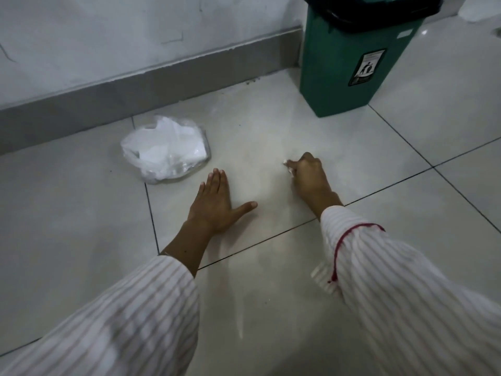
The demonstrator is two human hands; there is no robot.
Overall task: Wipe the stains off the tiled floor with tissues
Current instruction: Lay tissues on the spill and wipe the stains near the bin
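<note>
One small crumpled tissue [288, 164] sits pinched in my right hand [309, 176], pressed to the glossy pale tiled floor [271, 137]. My left hand [217, 203] lies flat, fingers spread. A crinkly clear plastic bag [165, 150] rests nearby; a green bin [349, 66] stands beyond.

The tissue [288, 165] is almost wholly hidden inside the right hand [307, 173]; only a small white scrap shows at the fingers. The green bin [349, 66] at far right is cut off by the top edge, and its label [366, 67] is too small to read. What the clear plastic bag [165, 150] holds cannot be told beyond white folds.
</note>
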